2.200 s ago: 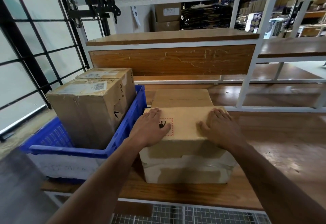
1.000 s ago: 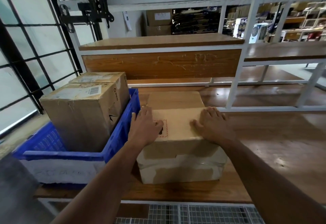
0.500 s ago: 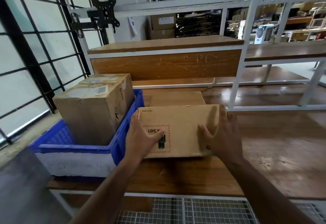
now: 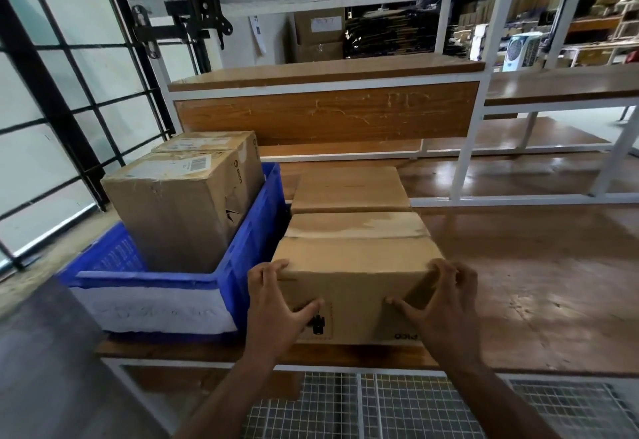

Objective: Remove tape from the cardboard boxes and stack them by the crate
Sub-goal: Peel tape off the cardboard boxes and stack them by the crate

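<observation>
Grip: left hand [image 4: 276, 307] and right hand [image 4: 446, 304] clamped on the near box [image 4: 356, 266], fingers curled over its top near corners, thumbs on the front face.
Head view, place: lower centre of frame, on the desk [image 4: 539, 283], just beside the blue crate [image 4: 252, 231]; second box [image 4: 349, 188] touching behind.
Tape: strip across the top [image 4: 356, 226].
Handling: stiff cardboard, probably light; best held by opposite corners.
</observation>
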`<state>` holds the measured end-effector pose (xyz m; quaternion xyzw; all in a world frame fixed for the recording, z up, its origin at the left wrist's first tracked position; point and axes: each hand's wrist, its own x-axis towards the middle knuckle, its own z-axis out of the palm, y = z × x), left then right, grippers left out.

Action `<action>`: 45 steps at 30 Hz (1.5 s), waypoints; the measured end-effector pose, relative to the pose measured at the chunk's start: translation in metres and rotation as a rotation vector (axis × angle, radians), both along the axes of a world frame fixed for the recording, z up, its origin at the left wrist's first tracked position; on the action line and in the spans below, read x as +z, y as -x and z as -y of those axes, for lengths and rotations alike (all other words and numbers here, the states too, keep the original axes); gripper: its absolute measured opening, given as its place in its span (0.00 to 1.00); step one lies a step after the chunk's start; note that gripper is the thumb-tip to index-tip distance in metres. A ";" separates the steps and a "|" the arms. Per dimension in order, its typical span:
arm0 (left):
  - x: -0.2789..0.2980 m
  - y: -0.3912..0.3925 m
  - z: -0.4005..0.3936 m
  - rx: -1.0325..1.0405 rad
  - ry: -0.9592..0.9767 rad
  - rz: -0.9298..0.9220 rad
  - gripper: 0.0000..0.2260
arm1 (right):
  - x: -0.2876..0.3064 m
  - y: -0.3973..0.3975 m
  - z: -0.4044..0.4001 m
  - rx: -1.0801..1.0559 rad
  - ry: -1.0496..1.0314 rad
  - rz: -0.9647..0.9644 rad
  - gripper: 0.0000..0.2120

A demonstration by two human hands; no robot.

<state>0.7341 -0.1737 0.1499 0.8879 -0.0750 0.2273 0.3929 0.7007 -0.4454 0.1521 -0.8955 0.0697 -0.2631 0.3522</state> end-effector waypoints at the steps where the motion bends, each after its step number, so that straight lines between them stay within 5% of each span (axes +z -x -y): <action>1: -0.004 0.003 0.000 -0.005 0.017 0.002 0.34 | -0.005 0.003 -0.001 -0.021 0.034 0.000 0.44; 5: -0.014 0.007 -0.004 -0.002 0.030 -0.007 0.29 | -0.017 0.012 -0.005 -0.095 0.171 0.014 0.41; 9: -0.002 -0.003 0.001 0.079 -0.105 0.015 0.35 | -0.012 -0.001 -0.009 -0.037 0.454 0.020 0.35; 15: 0.014 -0.026 0.013 -0.111 -0.529 -0.202 0.40 | -0.001 -0.019 -0.015 0.092 0.517 -0.094 0.36; 26: 0.046 -0.069 0.033 -0.028 -0.731 -0.158 0.28 | 0.043 -0.078 -0.019 0.101 0.645 -0.199 0.12; 32: 0.032 -0.092 0.045 -0.311 -0.781 -0.322 0.30 | 0.031 -0.093 -0.015 0.282 0.602 -0.308 0.21; 40: 0.034 -0.097 0.062 -0.222 -0.838 -0.316 0.31 | 0.031 -0.101 -0.016 0.324 0.595 -0.381 0.23; 45: 0.034 -0.105 0.086 -0.364 -0.924 -0.296 0.29 | 0.028 -0.109 -0.017 0.440 0.702 -0.446 0.28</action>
